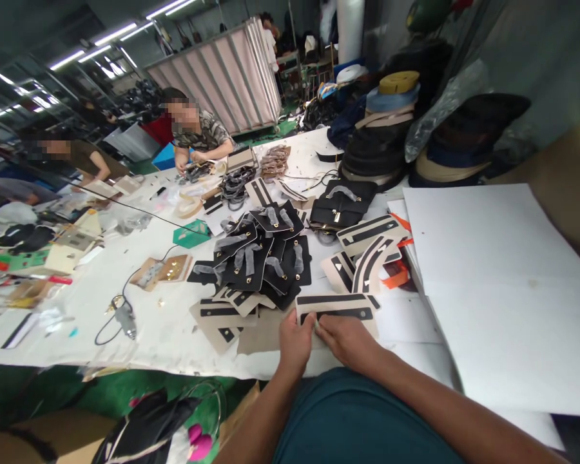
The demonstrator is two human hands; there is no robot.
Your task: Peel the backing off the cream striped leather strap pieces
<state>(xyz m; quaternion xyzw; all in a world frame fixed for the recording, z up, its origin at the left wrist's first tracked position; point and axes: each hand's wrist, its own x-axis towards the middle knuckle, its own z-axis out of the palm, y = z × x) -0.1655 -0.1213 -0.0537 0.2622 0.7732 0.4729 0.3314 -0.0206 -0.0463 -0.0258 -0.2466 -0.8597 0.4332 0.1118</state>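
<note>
Striped card [336, 307] in left hand [294, 340], right hand [348, 338]

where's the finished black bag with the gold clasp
Head view: the black bag sits right of centre on the table, beyond the pile of black flaps and in front of the stacked webbing rolls.

dark teal garment [362, 419]; left grip [294, 341] and right grip [348, 338] bare.
</note>
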